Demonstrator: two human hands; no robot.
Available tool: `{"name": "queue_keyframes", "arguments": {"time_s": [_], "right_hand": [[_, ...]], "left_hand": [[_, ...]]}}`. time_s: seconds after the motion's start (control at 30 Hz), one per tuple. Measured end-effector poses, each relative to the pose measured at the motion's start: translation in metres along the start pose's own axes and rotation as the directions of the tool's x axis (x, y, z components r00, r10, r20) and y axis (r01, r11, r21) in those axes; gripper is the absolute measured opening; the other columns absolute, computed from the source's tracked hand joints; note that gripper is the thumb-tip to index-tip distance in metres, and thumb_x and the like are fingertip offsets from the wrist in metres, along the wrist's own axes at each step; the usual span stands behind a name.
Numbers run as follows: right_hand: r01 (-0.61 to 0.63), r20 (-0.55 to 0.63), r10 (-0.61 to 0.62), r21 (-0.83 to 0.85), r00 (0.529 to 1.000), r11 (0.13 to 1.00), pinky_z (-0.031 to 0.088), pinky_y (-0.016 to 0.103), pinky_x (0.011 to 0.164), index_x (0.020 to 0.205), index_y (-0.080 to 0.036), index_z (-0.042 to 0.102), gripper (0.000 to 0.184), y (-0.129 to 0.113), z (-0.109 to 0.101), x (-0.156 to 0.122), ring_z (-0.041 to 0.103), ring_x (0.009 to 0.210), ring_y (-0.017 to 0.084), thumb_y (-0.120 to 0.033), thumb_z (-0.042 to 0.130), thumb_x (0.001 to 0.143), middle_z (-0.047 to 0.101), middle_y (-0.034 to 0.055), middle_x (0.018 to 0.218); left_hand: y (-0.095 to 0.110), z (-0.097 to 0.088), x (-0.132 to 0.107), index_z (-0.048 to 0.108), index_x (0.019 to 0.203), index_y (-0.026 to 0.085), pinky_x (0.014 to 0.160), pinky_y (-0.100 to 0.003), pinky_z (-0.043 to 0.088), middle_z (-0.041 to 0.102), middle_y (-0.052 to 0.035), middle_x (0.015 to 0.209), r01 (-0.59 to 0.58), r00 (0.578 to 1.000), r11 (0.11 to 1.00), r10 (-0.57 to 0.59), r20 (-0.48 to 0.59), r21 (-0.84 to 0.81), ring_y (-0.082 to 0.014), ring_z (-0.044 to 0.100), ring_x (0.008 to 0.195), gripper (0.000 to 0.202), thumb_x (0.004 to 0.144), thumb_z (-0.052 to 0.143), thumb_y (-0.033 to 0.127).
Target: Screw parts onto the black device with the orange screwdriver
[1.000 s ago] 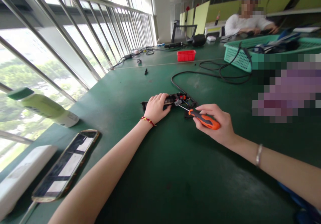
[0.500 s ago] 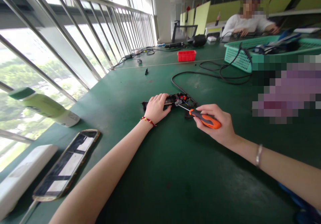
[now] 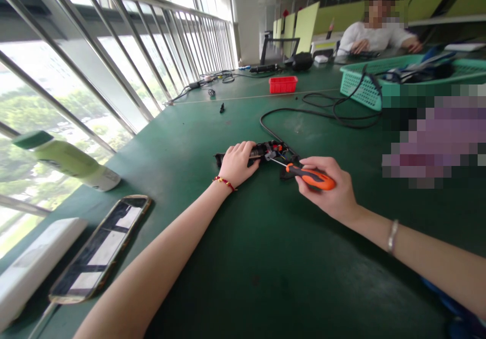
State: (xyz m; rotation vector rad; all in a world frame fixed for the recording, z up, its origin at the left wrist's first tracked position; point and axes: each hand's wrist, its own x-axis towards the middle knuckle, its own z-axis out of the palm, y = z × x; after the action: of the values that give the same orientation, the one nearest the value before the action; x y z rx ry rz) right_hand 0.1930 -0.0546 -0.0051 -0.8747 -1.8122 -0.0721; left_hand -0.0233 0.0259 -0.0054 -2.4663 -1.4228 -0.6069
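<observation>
A black corded device (image 3: 261,150) lies on the green table, its inner parts and coloured wires exposed at the right end. My left hand (image 3: 238,164) is closed over its left half and presses it to the tabletop. In my right hand (image 3: 334,184) is a screwdriver (image 3: 313,177) with an orange and dark grey handle, gripped between thumb and fingers. Its thin shaft points left, with the tip at a grey part (image 3: 270,155) of the device; the exact contact is too small to make out. A small black piece (image 3: 287,173) lies below the shaft.
A black cable (image 3: 273,112) runs from the device toward a green basket (image 3: 360,88) at the right. Behind stands a red tray (image 3: 283,85). At left are a phone (image 3: 102,250), a white box (image 3: 38,268) and a tilted bottle (image 3: 70,162). A person (image 3: 375,35) sits across.
The screwdriver handle has turned in my right hand, showing more orange on its near side and tipping slightly upward. My left hand and the device stay in place.
</observation>
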Motion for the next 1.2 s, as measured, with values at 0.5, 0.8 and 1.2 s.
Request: {"name": "queue_keyframes", "arguments": {"time_s": [0.5,0.8,1.2], "right_hand": [[0.020,0.013,-0.021,0.043,1.000,0.999,0.054,0.028,0.068,0.102,-0.024,0.050,0.033,-0.0014,-0.0004,0.0020,0.065,0.077,0.016,-0.015,0.061,0.071,0.065,0.0022,0.089],[-0.003,-0.006,0.003,0.027,1.000,1.000,0.054,0.028,0.068,0.103,-0.024,0.050,0.033,-0.0006,-0.0006,0.0007,0.066,0.076,0.017,-0.017,0.061,0.072,0.065,0.0022,0.088],[-0.027,-0.026,0.028,0.049,0.999,0.998,0.054,0.027,0.069,0.108,-0.023,0.050,0.038,0.0015,0.0000,-0.0010,0.066,0.076,0.016,-0.018,0.063,0.072,0.065,0.0017,0.087]], "left_hand": [[-0.0001,0.0001,0.0001,0.047,0.111,0.018,0.083,-0.035,0.039,0.060,-0.0063,0.104,0.009,1.000,1.000,-0.009,0.009,-0.009,-0.0228,0.054,0.096,0.033,0.081,0.048,0.031],[0.0003,-0.0003,0.0002,0.047,0.111,0.018,0.083,-0.035,0.039,0.060,-0.0065,0.105,0.015,1.000,1.000,-0.015,0.019,-0.006,-0.0228,0.054,0.097,0.033,0.081,0.048,0.031],[-0.0002,0.0002,0.0003,0.047,0.111,0.018,0.082,-0.034,0.039,0.060,-0.0060,0.105,0.003,1.000,1.000,-0.003,0.004,-0.007,-0.0227,0.054,0.096,0.033,0.081,0.048,0.032]]}}
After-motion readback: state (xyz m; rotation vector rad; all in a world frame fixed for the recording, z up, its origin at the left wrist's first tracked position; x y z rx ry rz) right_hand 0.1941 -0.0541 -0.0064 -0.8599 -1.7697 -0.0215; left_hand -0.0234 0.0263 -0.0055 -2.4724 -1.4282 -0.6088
